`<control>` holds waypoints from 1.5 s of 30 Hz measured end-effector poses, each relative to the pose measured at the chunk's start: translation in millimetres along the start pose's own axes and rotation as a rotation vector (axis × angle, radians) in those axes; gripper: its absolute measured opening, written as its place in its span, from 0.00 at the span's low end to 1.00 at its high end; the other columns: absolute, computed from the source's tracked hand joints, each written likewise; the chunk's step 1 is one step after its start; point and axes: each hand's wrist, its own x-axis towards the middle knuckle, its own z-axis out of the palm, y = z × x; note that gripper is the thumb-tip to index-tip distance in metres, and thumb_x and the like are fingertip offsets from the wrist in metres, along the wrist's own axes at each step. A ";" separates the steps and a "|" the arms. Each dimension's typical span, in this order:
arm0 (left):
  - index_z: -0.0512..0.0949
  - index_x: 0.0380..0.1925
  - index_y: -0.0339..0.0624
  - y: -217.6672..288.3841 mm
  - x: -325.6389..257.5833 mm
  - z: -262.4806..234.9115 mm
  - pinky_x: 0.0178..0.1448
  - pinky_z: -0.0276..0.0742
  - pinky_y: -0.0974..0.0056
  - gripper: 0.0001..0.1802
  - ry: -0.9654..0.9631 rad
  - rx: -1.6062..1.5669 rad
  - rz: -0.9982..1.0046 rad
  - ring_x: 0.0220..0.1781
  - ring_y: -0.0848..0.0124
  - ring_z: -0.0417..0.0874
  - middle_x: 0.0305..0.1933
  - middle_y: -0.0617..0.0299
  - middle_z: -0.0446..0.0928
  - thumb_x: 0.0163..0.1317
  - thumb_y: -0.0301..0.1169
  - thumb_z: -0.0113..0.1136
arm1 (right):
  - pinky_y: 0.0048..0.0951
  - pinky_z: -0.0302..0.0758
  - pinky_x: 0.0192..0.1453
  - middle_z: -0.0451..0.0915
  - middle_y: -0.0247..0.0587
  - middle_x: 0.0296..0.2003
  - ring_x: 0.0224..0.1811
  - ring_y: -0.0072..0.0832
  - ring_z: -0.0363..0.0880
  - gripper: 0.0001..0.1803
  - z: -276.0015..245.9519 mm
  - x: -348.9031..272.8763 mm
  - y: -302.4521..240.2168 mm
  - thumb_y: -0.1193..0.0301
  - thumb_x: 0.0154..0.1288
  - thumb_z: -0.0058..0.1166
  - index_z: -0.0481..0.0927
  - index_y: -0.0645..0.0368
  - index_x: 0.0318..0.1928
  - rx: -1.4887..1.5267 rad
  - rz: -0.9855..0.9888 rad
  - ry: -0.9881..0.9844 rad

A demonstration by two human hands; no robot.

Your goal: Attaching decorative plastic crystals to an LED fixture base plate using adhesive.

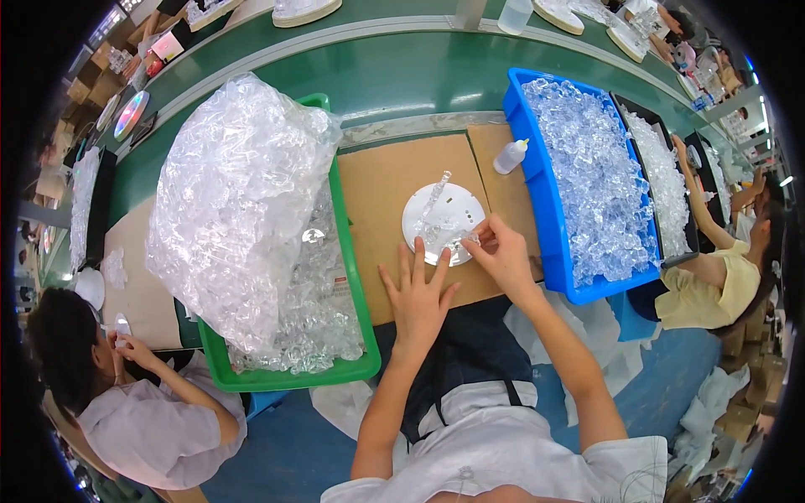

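**Two hands at a white disc on the cardboard mat**

Left hand (417, 293) lies flat, fingers spread, palm down on the brown cardboard mat (394, 180), near its front edge. Fingertips reach the lower rim of a round white disc (453, 210); nothing gripped.

Right hand (501, 251) at the disc's right edge, thumb and fingers pinched together on a small clear crystal piece (471, 240) — likely one piece, though glare makes that hard to confirm.

Disc sits near the middle of the mat, toward its right half. A clear crystal stick (436, 194) stands up from it, tilted.

Small squeeze bottle (509, 157), pale with a yellow tip, rests on the mat's back right corner, just beside the blue bin (545, 210).

Blue bin at the mat's right edge, heaped with clear crystal pieces. Green bin (356, 285) at the left edge, holding a large clear plastic bag (239, 193) full of the same stuff.

Green conveyor belt (402, 75) runs along the far side.

A seated person (126, 402) works on the left, another (713, 277) on the right
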 end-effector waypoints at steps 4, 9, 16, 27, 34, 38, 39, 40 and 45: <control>0.66 0.64 0.57 -2.0 -0.5 -0.4 0.68 0.42 0.31 0.31 0.013 0.012 -0.008 0.74 0.47 0.50 0.73 0.50 0.51 0.59 0.44 0.59 | 0.29 0.76 0.47 0.80 0.47 0.35 0.41 0.29 0.80 0.17 -6.1 -1.3 13.8 0.71 0.54 0.65 0.75 0.64 0.42 0.060 -0.047 0.030; 0.65 0.64 0.60 -2.5 -2.1 0.0 0.67 0.43 0.29 0.32 0.022 0.017 0.009 0.73 0.46 0.51 0.73 0.50 0.52 0.59 0.45 0.59 | 0.36 0.72 0.52 0.77 0.52 0.45 0.47 0.44 0.77 0.28 2.4 59.1 12.4 0.72 0.55 0.63 0.66 0.61 0.55 0.014 -0.211 0.659; 0.64 0.65 0.59 3.9 -3.4 2.4 0.66 0.37 0.26 0.32 -0.034 0.004 -0.024 0.74 0.49 0.50 0.74 0.50 0.50 0.59 0.44 0.59 | 0.38 0.72 0.53 0.75 0.54 0.48 0.50 0.48 0.76 0.31 10.0 70.9 32.6 0.71 0.54 0.64 0.63 0.62 0.56 0.032 -0.115 0.627; 0.62 0.67 0.57 25.9 7.3 13.5 0.65 0.35 0.25 0.33 -0.027 0.045 -0.065 0.75 0.51 0.47 0.74 0.47 0.48 0.61 0.44 0.58 | 0.27 0.75 0.37 0.82 0.40 0.34 0.33 0.27 0.81 0.18 -11.9 -91.6 18.2 0.69 0.53 0.66 0.76 0.62 0.42 0.107 0.120 0.200; 0.61 0.67 0.57 26.3 4.5 16.1 0.66 0.34 0.25 0.34 -0.012 0.056 -0.071 0.75 0.45 0.45 0.74 0.50 0.48 0.61 0.43 0.58 | 0.29 0.75 0.33 0.81 0.44 0.31 0.30 0.33 0.82 0.16 -14.6 -69.8 17.8 0.69 0.52 0.65 0.77 0.62 0.39 -0.104 0.033 0.220; 0.62 0.67 0.57 28.1 4.4 17.1 0.66 0.34 0.26 0.34 -0.014 0.033 -0.081 0.74 0.44 0.46 0.74 0.49 0.49 0.60 0.43 0.58 | 0.33 0.76 0.34 0.80 0.43 0.31 0.31 0.37 0.81 0.16 -15.9 -68.0 16.2 0.66 0.52 0.64 0.77 0.61 0.38 -0.093 0.041 0.216; 0.61 0.67 0.56 28.1 4.9 17.4 0.66 0.35 0.26 0.34 -0.008 0.035 -0.079 0.74 0.44 0.46 0.73 0.48 0.49 0.60 0.43 0.58 | 0.36 0.76 0.34 0.80 0.43 0.31 0.32 0.40 0.81 0.16 -16.0 -67.4 15.5 0.64 0.52 0.64 0.77 0.59 0.37 -0.092 0.050 0.209; 0.61 0.67 0.56 28.3 4.9 17.4 0.67 0.36 0.27 0.34 -0.001 0.037 -0.077 0.74 0.44 0.47 0.73 0.48 0.50 0.60 0.43 0.58 | 0.36 0.76 0.34 0.80 0.43 0.31 0.32 0.40 0.81 0.16 -15.6 -67.5 16.3 0.64 0.52 0.64 0.77 0.59 0.37 -0.090 0.052 0.207; 0.61 0.67 0.55 33.5 6.9 19.7 0.67 0.38 0.29 0.34 0.002 0.016 -0.087 0.73 0.43 0.49 0.72 0.44 0.51 0.61 0.42 0.58 | 0.36 0.76 0.35 0.80 0.43 0.32 0.33 0.40 0.80 0.16 -16.9 -64.6 21.3 0.64 0.52 0.64 0.77 0.59 0.37 -0.084 0.073 0.205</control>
